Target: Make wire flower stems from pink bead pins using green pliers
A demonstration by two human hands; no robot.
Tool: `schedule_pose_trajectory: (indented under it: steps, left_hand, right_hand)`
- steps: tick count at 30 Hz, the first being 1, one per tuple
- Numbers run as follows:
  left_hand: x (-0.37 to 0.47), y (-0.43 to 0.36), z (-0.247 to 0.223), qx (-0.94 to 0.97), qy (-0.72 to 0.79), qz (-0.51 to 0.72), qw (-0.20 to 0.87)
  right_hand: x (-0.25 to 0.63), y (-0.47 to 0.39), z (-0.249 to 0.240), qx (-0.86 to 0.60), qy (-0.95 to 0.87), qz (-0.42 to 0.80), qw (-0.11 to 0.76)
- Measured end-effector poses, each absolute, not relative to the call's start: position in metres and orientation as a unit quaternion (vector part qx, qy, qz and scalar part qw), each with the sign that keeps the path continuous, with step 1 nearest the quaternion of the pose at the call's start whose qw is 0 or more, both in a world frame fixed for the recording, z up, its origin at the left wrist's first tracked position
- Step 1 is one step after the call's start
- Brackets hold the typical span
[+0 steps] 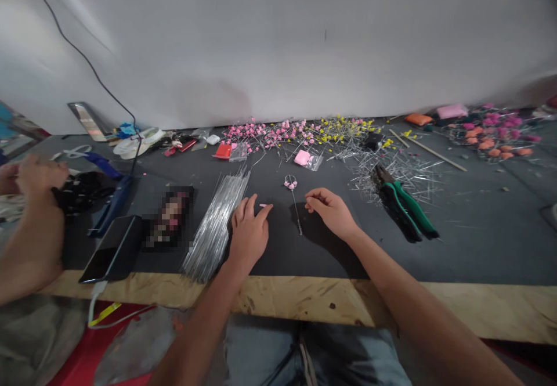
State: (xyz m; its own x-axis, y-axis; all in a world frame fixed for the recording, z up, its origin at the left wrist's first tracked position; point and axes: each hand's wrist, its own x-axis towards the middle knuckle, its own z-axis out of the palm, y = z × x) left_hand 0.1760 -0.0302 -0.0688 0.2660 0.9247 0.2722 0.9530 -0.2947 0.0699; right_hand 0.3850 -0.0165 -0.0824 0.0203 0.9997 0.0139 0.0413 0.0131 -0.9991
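A wire piece (pixel 295 203) lies on the dark table surface between my hands, its round top dotted with small pink bits. To its left, my left hand (pixel 251 229) rests with fingers apart beside a bundle of silvery wires (pixel 214 229); a small pink bit (pixel 263 205) shows by its index finger. On the right of the piece, my right hand (pixel 328 209) has its thumb and fingertips pinched together; whatever they hold, if anything, is too small to name.
Green-handled pliers (pixel 409 209) lie at right near scattered wires (pixel 361 171). Behind are pink and yellow tipped wires (pixel 282 133) and a pink clay packet (pixel 308 159). A phone (pixel 111 249) and another person's arm (pixel 35 229) are at left.
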Motion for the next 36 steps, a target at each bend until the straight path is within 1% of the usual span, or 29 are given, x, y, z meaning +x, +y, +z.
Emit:
schedule_pose_trajectory:
  steps: [8, 27, 36]
  left_hand:
    - [0.1766, -0.0292, -0.0723, -0.764, -0.627, -0.127, 0.086]
    - [0.1758, -0.0309, -0.0708, -0.771, -0.618, -0.142, 0.066]
    - [0.1755, -0.0305, -0.0723, -0.773, -0.615, -0.139, 0.074]
  right_hand:
    - [0.3852, -0.016, -0.0828, -0.515, -0.507, 0.478, 0.499]
    - [0.385, -0.0167, -0.0819, -0.52, -0.504, 0.481, 0.494]
    - [0.3852, -0.0168, -0.0826, -0.519, -0.506, 0.481, 0.494]
